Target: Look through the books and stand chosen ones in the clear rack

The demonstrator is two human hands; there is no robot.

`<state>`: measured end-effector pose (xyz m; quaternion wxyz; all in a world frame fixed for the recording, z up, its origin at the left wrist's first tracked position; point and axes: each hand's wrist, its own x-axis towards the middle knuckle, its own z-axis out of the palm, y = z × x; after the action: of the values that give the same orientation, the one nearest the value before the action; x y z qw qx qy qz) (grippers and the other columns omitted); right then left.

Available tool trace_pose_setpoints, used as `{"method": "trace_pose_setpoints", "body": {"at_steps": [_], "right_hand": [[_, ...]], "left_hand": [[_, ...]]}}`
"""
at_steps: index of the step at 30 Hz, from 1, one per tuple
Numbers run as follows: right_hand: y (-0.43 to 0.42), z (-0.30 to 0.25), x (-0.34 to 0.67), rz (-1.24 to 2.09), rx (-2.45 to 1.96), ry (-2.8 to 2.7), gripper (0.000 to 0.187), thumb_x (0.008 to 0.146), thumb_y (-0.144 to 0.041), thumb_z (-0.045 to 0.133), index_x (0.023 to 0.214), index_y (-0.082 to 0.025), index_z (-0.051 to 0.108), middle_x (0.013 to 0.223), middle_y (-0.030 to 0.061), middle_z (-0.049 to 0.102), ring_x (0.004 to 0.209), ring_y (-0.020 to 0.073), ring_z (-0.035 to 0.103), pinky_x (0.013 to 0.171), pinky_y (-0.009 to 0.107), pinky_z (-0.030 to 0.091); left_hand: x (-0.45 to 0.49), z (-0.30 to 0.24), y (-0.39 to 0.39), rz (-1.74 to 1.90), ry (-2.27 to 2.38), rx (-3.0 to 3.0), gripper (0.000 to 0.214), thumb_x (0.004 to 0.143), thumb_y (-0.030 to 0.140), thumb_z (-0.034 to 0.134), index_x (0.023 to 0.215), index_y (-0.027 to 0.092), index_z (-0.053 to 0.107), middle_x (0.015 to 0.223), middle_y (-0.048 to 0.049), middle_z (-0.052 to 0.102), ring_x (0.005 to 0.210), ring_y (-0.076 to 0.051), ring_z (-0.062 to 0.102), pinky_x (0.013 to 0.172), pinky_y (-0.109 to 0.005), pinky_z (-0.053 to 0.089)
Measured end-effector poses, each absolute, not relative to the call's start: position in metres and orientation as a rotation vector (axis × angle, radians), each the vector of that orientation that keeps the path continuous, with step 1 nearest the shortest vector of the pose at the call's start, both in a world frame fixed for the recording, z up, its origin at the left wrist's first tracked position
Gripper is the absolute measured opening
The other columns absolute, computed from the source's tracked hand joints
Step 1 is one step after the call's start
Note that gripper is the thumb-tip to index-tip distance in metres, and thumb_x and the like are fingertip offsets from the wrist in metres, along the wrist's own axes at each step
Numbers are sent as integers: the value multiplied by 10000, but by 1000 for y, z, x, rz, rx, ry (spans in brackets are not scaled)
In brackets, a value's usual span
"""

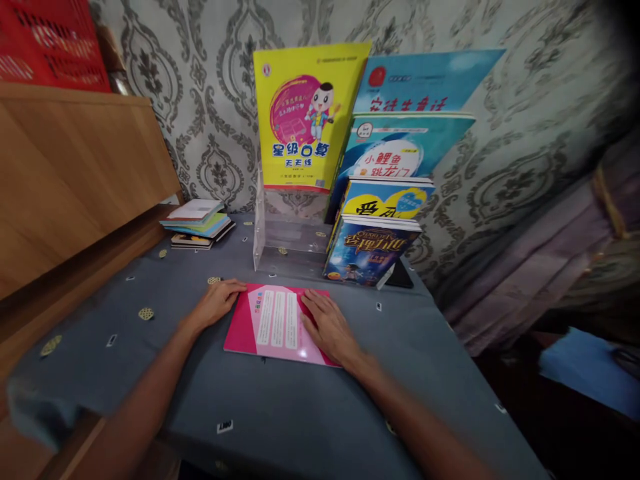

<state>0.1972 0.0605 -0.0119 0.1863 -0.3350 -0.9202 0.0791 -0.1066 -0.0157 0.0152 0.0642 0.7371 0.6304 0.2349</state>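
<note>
A pink book [280,320] lies flat on the cloth-covered table in front of me, turned sideways, with white text panels on its cover. The fingertips of my left hand [220,304] touch its upper left corner, fingers stretched out. Flat across its right side rests my right hand [329,325], fingers extended and covering part of the cover. Behind the book stands a clear acrylic book stand [293,257]. It carries a yellow workbook [310,120] on the left. On the right are several stepped books, a dark blue one [367,253] in front.
A small stack of books [197,220] lies at the back left, near a wooden cabinet [85,173] with a red basket [53,47] on top. Patterned wallpaper rises behind the table. A purple curtain [540,253] hangs at the right, beyond the grey tablecloth's edge [465,360].
</note>
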Motion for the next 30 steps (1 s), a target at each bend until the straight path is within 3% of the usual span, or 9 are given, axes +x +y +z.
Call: {"method": "trace_pose_setpoints", "body": {"at_steps": [4, 12, 19, 30], "right_hand": [[60, -12, 197, 230, -932, -2588, 455, 963, -297, 432, 1377, -159, 562, 1457, 146, 526, 1375, 265, 467, 1139, 503, 377], [55, -8, 194, 243, -967, -2620, 467, 962, -268, 416, 1382, -114, 549, 1470, 166, 507, 1392, 263, 444, 1167, 474, 337], [53, -7, 193, 228, -956, -2596, 465, 963, -268, 413, 1393, -148, 545, 1462, 147, 521, 1393, 258, 444, 1158, 486, 349], [52, -5, 191, 208, -994, -2626, 468, 969, -273, 402, 1382, -110, 550, 1475, 156, 503, 1399, 259, 436, 1175, 467, 325]], "left_hand": [[-107, 15, -16, 695, 1920, 2226, 392, 898, 170, 401, 1083, 213, 745, 1149, -50, 737, 1064, -192, 682, 960, -328, 520], [-106, 15, -25, 594, 1904, 2343, 421, 887, 172, 401, 1166, 198, 715, 1231, -77, 705, 1138, -222, 657, 1025, -401, 497], [-104, 8, -54, 660, 1859, 2364, 416, 926, 198, 377, 1180, 199, 706, 1259, -77, 692, 1155, -214, 652, 1023, -383, 504], [-96, 2, -109, 721, 1829, 2385, 405, 946, 180, 400, 1226, 251, 684, 1265, -54, 690, 1172, -198, 644, 1032, -409, 507]]}}
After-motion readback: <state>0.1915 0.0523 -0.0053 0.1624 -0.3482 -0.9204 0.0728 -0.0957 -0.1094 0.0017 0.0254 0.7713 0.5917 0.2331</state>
